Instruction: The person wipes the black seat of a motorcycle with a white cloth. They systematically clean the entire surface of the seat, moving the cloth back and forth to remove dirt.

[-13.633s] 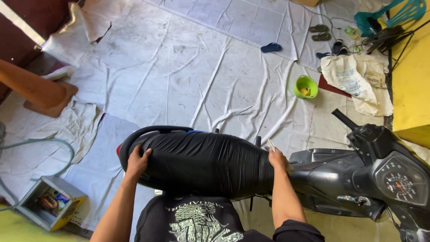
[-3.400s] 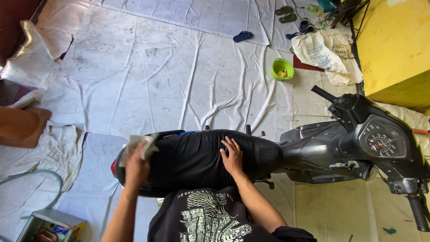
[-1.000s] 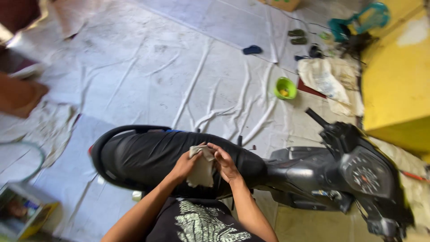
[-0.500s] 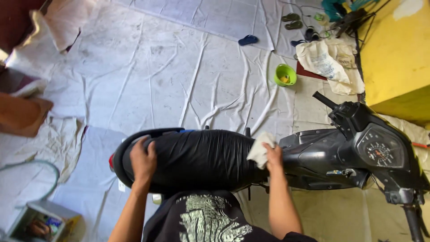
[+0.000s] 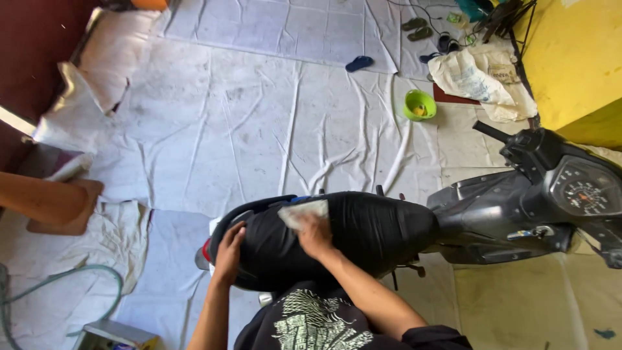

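Note:
A dark scooter lies across the view with its long black seat (image 5: 363,227) in front of me and its handlebar and dashboard (image 5: 583,191) at the right. My right hand (image 5: 315,234) presses a pale cloth (image 5: 302,212) onto the rear half of the seat, fingers closed over it. My left hand (image 5: 229,251) rests flat on the rear end of the seat, fingers spread, holding nothing.
White sheets (image 5: 272,129) cover the floor beyond the scooter. A green bowl (image 5: 420,104) and a crumpled sack (image 5: 476,78) lie at the far right by a yellow wall (image 5: 570,58). Another person's foot (image 5: 61,206) and a hose (image 5: 71,285) are at left. Sandals (image 5: 358,63) lie far back.
My right hand has carried the cloth from the front of the seat back toward its rear half. My left hand stays on the rear end.

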